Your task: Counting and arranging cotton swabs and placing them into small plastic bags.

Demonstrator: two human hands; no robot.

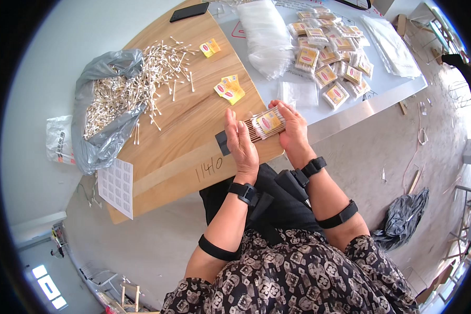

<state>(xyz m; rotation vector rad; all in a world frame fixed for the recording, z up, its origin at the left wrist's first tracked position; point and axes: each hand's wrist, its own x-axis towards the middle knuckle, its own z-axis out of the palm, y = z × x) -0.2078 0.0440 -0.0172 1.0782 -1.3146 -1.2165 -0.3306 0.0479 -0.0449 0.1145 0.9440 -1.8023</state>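
A small clear pack of cotton swabs with a yellow card (pixel 268 122) lies between my hands near the table's front corner. My right hand (pixel 294 130) grips its right side, thumb and fingers curled round that edge. On the other side my left hand (pixel 242 149) is upright with fingers stretched out, its thumb side close to the pack's left end. Beneath the pack shows a brown slatted piece (pixel 253 131), partly covered by both. Beside my left hand sits a black block (pixel 222 143). A flat clear bag (pixel 298 94) lies just beyond my right hand.
Loose cotton swabs (pixel 162 65) spill from a grey plastic bag (pixel 81 136) at left. Yellow cards (pixel 229 90) lie on the wooden table (pixel 178 138). At the far right are several filled packs (pixel 326 77) and stacks of clear bags (pixel 264 39). A black phone (pixel 189 12) rests at the back.
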